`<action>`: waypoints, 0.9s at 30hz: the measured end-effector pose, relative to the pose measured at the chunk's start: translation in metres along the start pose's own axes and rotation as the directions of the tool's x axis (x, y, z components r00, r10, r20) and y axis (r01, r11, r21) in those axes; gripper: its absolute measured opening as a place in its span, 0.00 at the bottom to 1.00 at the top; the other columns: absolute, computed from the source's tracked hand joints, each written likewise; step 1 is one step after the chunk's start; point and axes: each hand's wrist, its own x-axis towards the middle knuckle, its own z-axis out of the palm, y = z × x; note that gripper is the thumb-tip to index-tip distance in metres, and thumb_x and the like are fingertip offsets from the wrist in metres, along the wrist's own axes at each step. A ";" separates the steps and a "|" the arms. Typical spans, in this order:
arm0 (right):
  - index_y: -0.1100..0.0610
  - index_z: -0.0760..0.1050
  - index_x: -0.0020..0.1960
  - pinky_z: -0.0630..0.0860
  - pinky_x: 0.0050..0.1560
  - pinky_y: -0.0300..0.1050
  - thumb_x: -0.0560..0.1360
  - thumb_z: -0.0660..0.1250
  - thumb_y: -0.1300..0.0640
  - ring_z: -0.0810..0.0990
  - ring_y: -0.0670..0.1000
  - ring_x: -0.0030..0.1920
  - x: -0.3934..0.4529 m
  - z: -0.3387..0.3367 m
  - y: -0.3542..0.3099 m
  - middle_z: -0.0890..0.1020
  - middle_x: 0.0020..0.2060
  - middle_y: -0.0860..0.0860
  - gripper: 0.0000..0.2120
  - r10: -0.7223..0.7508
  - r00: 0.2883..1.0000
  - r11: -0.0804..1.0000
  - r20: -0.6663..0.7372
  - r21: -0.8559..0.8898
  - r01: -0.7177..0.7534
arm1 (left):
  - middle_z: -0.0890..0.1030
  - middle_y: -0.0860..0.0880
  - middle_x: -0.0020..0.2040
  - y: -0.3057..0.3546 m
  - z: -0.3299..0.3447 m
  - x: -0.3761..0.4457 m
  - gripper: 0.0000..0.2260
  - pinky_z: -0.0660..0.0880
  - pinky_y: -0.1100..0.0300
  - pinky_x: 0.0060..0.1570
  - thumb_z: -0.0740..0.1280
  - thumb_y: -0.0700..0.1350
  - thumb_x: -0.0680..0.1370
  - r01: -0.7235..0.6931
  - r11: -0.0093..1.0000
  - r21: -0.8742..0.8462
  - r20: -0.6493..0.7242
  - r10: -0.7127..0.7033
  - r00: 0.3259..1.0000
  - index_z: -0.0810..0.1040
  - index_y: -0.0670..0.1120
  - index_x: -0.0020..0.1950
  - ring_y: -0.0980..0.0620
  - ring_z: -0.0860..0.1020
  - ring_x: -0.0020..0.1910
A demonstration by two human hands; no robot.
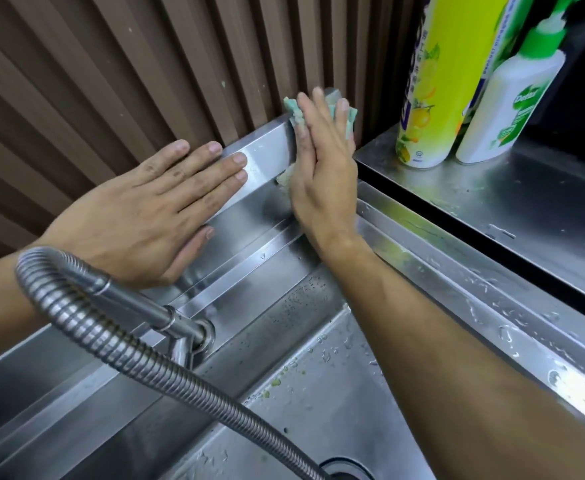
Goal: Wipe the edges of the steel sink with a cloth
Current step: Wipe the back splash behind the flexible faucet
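Right hand presses a pale green cloth flat-palmed w/ fingers straight against the steel sink back upstand, at its far corner; cloth pinned under palm, not pinched. Left hand lies open & empty on the upstand's top edge, just beside the right hand. Ribbed brown wall sits tight behind the upstand. Past the corner, a steel counter carries two bottles. Coiled faucet hose arcs over the wet basin, nr the left forearm.
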 end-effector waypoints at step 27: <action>0.52 0.66 0.79 0.54 0.81 0.51 0.82 0.54 0.52 0.65 0.57 0.79 -0.067 -0.055 0.026 0.70 0.77 0.52 0.25 -0.068 0.730 0.745 0.680 -0.451 0.490 | 0.57 0.40 0.84 -0.002 0.000 0.001 0.29 0.51 0.44 0.81 0.51 0.48 0.83 -0.107 0.994 -0.008 0.028 0.108 0.994 0.56 0.38 0.83 0.41 0.54 0.83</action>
